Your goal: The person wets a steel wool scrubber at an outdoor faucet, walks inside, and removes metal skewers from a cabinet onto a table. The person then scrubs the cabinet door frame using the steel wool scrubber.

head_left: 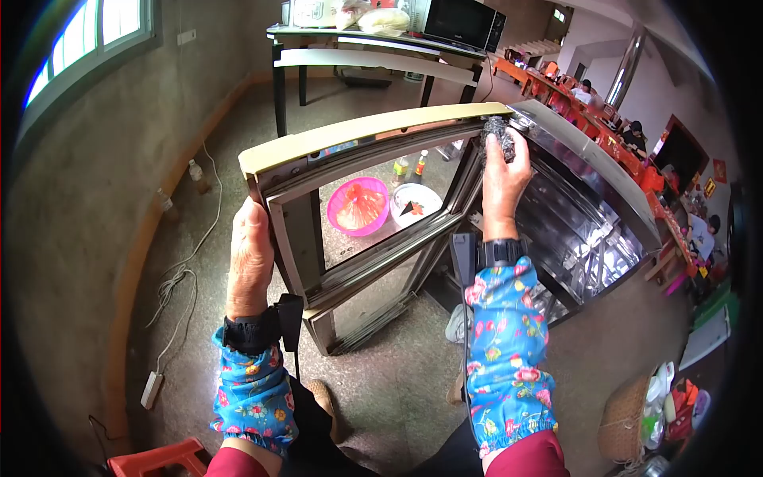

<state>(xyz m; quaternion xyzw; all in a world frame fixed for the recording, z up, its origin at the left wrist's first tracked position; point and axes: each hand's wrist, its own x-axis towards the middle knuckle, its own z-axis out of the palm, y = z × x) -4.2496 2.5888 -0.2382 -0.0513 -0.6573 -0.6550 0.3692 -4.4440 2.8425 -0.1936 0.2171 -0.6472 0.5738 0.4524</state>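
Observation:
My left hand (250, 258) is wrapped around the outer side edge of an open cabinet door (373, 135), which has a pale yellow top edge and a metal frame around glass. Between the fingers of my right hand (505, 183) is a dark steel wool scrubber (497, 131), pressed against the door's top corner on the hinge side. To the right of that hand stands the metal cabinet (592, 151), its shiny interior facing me. Floral sleeves and black wrist straps cover both forearms.
Through the door frame show a pink basin (385, 216) with a red plastic bag, a white basin (429, 194) and bottles. Behind is a table (358, 57) with a microwave (459, 24). A cable and power strip (152, 389) lie left; an orange stool (163, 459) and wicker basket (624, 421) are near.

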